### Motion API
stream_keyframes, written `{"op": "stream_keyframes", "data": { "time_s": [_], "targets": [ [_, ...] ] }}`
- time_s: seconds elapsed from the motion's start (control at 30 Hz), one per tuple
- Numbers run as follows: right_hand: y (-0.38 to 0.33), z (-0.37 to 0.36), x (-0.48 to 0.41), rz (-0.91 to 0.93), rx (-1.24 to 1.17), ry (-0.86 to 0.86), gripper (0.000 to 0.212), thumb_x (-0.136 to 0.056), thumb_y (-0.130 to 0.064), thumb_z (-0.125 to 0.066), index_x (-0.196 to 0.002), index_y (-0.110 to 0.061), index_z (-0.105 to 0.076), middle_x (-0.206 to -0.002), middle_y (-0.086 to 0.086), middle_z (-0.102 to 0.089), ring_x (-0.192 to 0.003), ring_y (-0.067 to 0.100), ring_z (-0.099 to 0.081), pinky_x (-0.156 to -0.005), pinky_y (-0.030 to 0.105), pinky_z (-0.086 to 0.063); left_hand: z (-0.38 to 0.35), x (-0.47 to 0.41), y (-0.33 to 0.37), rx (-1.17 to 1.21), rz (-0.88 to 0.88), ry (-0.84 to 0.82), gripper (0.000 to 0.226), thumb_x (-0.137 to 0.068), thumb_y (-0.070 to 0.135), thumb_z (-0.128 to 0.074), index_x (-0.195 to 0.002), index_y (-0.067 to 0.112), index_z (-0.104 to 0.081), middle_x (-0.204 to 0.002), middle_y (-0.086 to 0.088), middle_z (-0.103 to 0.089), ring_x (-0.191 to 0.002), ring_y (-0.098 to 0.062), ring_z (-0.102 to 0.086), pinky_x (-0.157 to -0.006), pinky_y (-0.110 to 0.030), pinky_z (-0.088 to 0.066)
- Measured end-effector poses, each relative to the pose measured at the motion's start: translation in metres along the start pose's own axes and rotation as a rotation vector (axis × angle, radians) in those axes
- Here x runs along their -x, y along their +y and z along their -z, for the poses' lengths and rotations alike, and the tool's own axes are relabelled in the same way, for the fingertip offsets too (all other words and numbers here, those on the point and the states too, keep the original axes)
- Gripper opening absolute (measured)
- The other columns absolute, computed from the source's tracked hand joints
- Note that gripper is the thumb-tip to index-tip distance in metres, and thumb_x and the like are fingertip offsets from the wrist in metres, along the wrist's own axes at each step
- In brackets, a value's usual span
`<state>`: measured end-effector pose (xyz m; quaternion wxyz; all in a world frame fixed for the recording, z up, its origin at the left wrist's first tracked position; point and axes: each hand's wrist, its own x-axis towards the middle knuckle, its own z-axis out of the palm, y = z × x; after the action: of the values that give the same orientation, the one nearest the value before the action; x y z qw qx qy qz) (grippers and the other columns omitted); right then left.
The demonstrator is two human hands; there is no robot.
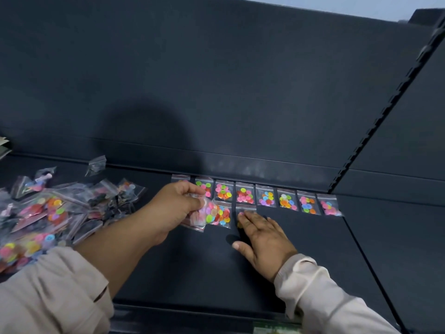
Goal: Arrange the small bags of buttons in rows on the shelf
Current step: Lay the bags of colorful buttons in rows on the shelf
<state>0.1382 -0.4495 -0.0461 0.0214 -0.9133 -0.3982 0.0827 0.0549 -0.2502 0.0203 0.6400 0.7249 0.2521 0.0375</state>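
Head view: a back row of bags of bright buttons lies flat along the rear edge of the dark shelf, side by side, just below the back panel. In front of it a second row begins with two bags. The left one, the front bag, lies just right of the left hand, which pinches a bunch of bags between thumb and curled fingers, low over the shelf. This bunch overlaps the front bag's left edge. The other, the pressed bag, lies under the fingertips of the right hand, whose fingers are straight and flat on the shelf, thumb spread out. A loose pile of bags lies well to the left, beside the left forearm. One stray bag sits behind the pile, near the back panel.
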Motion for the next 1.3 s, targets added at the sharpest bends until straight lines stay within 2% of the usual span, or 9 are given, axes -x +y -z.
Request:
{"op": "stream_keyframes", "data": {
  "time_s": [0.17,0.3,0.37,0.43,0.57,0.7,0.87,1.03,1.3],
  "targets": [
    [-0.001,0.007,0.002,-0.008,-0.148,0.15,0.104,-0.068,-0.081,0.011,-0.145,-0.022,-0.028,-0.153,-0.002,-0.027,-0.141,0.015,-0.023,-0.116,0.028,-0.012,-0.006,0.001,0.004,0.025,-0.005,-0.007,0.016,-0.087,0.001,-0.061,-0.097,0.012,-0.066,-0.093,-0.007,-0.068,-0.062,-0.013,-0.061,-0.05,-0.019,-0.051],
    [-0.01,0.02,-0.001,-0.205,-0.901,0.289,0.029,-0.094,-0.037,-0.047,-0.111,-0.018,-0.063,-0.114,0.006,-0.063,-0.104,0.018,-0.059,-0.1,0.034,-0.044,-0.014,0.003,0.006,0.048,-0.017,-0.036,0.021,-0.085,-0.003,-0.061,-0.095,0.015,-0.066,-0.087,-0.007,-0.067,-0.062,-0.014,-0.059,-0.052,-0.022,-0.05],
    [-0.017,0.033,-0.002,-0.277,-1.331,0.192,0.013,-0.092,-0.028,-0.055,-0.089,-0.019,-0.063,-0.091,0.006,-0.065,-0.079,0.017,-0.061,-0.078,0.032,-0.051,-0.02,0.004,0.007,0.065,-0.024,-0.056,0.023,-0.084,-0.005,-0.06,-0.091,0.016,-0.065,-0.084,-0.005,-0.065,-0.063,-0.016,-0.058,-0.053,-0.024,-0.047],
    [-0.021,0.041,-0.001,-0.306,-1.505,0.081,0.006,-0.088,-0.024,-0.06,-0.085,-0.018,-0.061,-0.076,0.001,-0.065,-0.064,0.014,-0.059,-0.062,0.025,-0.047,-0.028,0.005,0.008,0.08,-0.038,-0.077,0.024,-0.083,-0.006,-0.06,-0.091,0.016,-0.064,-0.082,-0.004,-0.063,-0.064,-0.016,-0.058,-0.052,-0.023,-0.047],
    [-0.018,0.041,0.0,-0.332,-1.542,0.076,0.012,-0.081,-0.008,-0.068,-0.077,-0.011,-0.056,-0.055,0.002,-0.062,-0.045,0.01,-0.055,-0.047,0.021,-0.041,-0.039,0.008,0.009,0.093,-0.058,-0.108,0.023,-0.081,-0.004,-0.065,-0.094,0.015,-0.064,-0.085,-0.003,-0.063,-0.07,-0.018,-0.06,-0.054,-0.024,-0.047],
    [-0.008,0.04,0.008,-0.367,-1.563,0.127,0.029,-0.079,-0.003,-0.068,-0.064,-0.014,-0.046,-0.05,0.002,-0.06,-0.047,0.012,-0.056,-0.042,0.02,-0.039,-0.045,0.01,0.008,0.121,-0.029,-0.133,0.02,-0.081,0.0,-0.068,-0.093,0.015,-0.063,-0.089,-0.002,-0.063,-0.068,-0.014,-0.06,-0.056,-0.027,-0.051],
    [-0.003,0.046,0.021,-0.376,-1.614,0.003,0.015,-0.083,-0.006,-0.064,-0.092,-0.016,-0.059,-0.061,-0.004,-0.067,-0.054,0.012,-0.054,-0.049,0.021,-0.037,-0.051,0.011,0.006,0.084,-0.008,-0.184,0.025,-0.081,-0.003,-0.065,-0.096,0.016,-0.064,-0.099,-0.007,-0.066,-0.075,-0.018,-0.065,-0.058,-0.029,-0.052],
    [0.005,0.046,0.023,-0.441,-1.753,0.001,0.015,-0.085,-0.003,-0.06,-0.072,-0.011,-0.059,-0.047,0.0,-0.057,-0.043,0.009,-0.05,-0.046,0.02,-0.044,-0.057,0.009,0.007,0.021,-0.042,-0.176,0.029,-0.079,-0.006,-0.064,-0.093,0.019,-0.063,-0.088,-0.004,-0.063,-0.07,-0.014,-0.059,-0.06,-0.027,-0.05],
    [0.013,0.046,0.028,-0.448,-1.873,-0.023,0.014,-0.091,-0.007,-0.052,-0.079,-0.013,-0.055,-0.057,0.002,-0.062,-0.046,0.012,-0.057,-0.053,0.029,-0.057,-0.071,0.01,0.011,0.01,-0.047,-0.153,0.022,-0.082,-0.003,-0.064,-0.094,0.015,-0.062,-0.086,-0.001,-0.061,-0.065,-0.011,-0.058,-0.054,-0.026,-0.051]
  ]
}}
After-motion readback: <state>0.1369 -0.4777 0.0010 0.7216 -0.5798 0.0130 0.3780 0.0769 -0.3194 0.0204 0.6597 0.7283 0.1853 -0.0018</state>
